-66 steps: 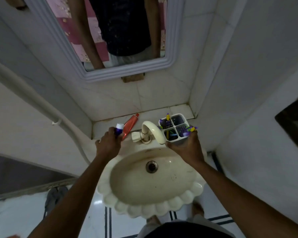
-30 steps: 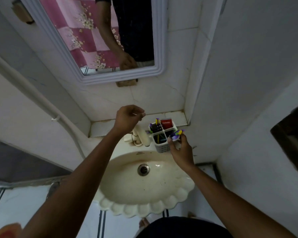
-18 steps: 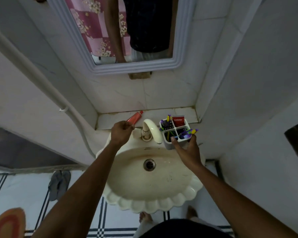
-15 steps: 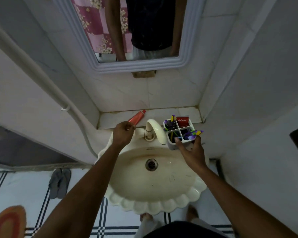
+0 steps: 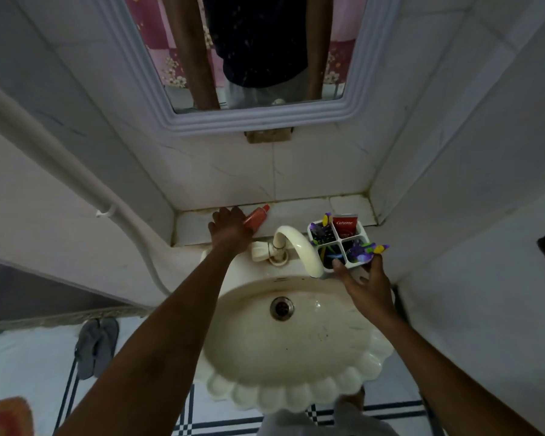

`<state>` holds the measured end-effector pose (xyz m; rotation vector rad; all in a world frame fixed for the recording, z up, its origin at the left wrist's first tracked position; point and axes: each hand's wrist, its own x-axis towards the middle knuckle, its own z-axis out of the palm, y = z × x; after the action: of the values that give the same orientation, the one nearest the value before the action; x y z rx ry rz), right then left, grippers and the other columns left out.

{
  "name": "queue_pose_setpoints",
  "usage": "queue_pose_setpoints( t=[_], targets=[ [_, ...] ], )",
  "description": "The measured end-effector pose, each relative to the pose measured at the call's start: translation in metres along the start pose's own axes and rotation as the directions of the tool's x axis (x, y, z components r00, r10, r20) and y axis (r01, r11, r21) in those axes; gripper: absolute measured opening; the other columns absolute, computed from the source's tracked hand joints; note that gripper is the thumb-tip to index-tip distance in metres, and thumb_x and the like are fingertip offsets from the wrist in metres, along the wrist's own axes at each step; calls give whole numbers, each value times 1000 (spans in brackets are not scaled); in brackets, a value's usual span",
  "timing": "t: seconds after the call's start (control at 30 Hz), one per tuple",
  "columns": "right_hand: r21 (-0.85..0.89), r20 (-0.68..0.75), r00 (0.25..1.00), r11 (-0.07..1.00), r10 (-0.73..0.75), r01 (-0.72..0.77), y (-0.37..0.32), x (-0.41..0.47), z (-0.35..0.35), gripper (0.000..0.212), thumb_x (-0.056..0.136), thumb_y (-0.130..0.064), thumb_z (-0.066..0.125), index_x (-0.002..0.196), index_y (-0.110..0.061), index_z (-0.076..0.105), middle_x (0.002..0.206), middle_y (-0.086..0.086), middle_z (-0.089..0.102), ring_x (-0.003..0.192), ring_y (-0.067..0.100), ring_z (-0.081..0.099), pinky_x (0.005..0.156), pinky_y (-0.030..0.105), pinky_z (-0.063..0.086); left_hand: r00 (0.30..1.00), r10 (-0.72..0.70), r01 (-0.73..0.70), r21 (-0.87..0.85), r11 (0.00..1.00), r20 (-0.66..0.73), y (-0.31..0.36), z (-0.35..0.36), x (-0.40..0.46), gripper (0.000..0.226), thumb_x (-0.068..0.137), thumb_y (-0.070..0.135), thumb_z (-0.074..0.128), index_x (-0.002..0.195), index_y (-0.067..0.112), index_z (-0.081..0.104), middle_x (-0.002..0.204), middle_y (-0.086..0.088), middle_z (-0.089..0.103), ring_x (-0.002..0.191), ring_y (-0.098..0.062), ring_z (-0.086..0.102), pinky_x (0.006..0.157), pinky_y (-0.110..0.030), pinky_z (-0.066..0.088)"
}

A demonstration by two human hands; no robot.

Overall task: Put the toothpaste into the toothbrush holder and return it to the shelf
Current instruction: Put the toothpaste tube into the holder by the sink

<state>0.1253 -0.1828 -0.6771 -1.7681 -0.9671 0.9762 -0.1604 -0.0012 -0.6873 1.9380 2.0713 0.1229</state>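
The left hand (image 5: 230, 228) lies palm-down on the white tiled shelf (image 5: 299, 207) behind the basin, its fingers laid over the lower end of an orange-red toothpaste tube (image 5: 258, 215) that rests flat on the tiles with its cap end pointing toward the wall; whether the fingers actually clamp the tube cannot be told from above. The right hand (image 5: 367, 286) grips the near side of the white plastic four-compartment toothbrush holder (image 5: 339, 242), thumb on its left front edge and fingertips at its right edge, closed on it. The holder stands at the basin's back right, just beside the cream curved tap spout (image 5: 299, 248). A red Colgate toothpaste tube (image 5: 345, 225) stands upright in its far right compartment; purple and yellow toothbrushes (image 5: 365, 250) fill the others. Below lies the cream scalloped ceramic washbasin (image 5: 296, 388), and above hangs a white-framed mirror (image 5: 258, 116)
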Motion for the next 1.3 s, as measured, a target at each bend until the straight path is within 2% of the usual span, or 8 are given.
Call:
queue_pose_setpoints(
  t=[0.13,0.27,0.5,0.63,0.83,0.97,1.13,1.3],
  targets=[
    [1,14,1000,1000,6,-6,-2,-1,-1,72,82,-62,85,140,-45,46,134,-23,62,130,8,57,108,37,50,1000,13,-14,-123,992,-2,5,-12,-11,27,96,51,66,102,25,61,95,-1,72,90,-27,70,70,-34,45],
    [-14,27,1000,1000,12,-11,-7,-3,-4,66,85,-61,84,136,-47,45,127,-30,61,126,7,58,102,32,48,998,-26,-3,-411,912,-64,20,-45,-38,53,81,78,71,104,30,71,90,11,77,81,-10,71,67,-31,55],
    [-29,53,998,999,24,-22,-12,-6,-11,51,101,-56,67,138,-24,53,125,-11,66,120,16,64,81,18,46,988,113,-151,-738,658,-102,58,-112,-89,27,80,13,91,103,13,76,93,-1,80,76,-4,77,66,-24,61],
    [-52,80,996,998,40,-36,-13,-2,-12,49,107,-57,55,138,-18,54,121,-5,66,115,23,66,80,30,48,959,221,-283,-618,734,-176,91,-135,-116,26,77,18,95,94,19,76,87,8,78,74,3,73,67,-14,55],
    [-16,126,992,1000,27,-25,-15,-2,-16,54,107,-55,55,145,-17,49,130,0,68,119,22,67,88,28,48,891,433,-454,-228,861,-139,136,-134,-144,23,87,34,83,107,28,73,94,10,78,84,-10,72,74,-34,60],
    [-27,143,990,1000,14,-10,-15,1,-20,54,108,-55,54,148,-18,49,140,5,70,126,27,69,74,15,45,877,476,-477,3,879,-63,154,-111,-143,28,90,34,74,116,26,67,102,3,77,96,-23,71,87,-39,50],
    [-28,163,987,1000,0,5,-10,6,-23,56,106,-61,55,147,-23,49,143,4,70,129,27,69,93,31,49,861,508,-502,156,851,5,156,-83,-141,21,95,36,71,114,27,71,105,5,77,111,-24,62,98,-46,34],
    [0,153,988,1000,-28,28,-11,5,-26,50,106,-59,57,140,-23,52,139,4,72,126,26,71,84,24,51,858,513,-510,153,847,20,159,-68,-141,13,100,28,64,103,29,76,96,6,77,111,-23,59,100,-48,31]
  ],
)
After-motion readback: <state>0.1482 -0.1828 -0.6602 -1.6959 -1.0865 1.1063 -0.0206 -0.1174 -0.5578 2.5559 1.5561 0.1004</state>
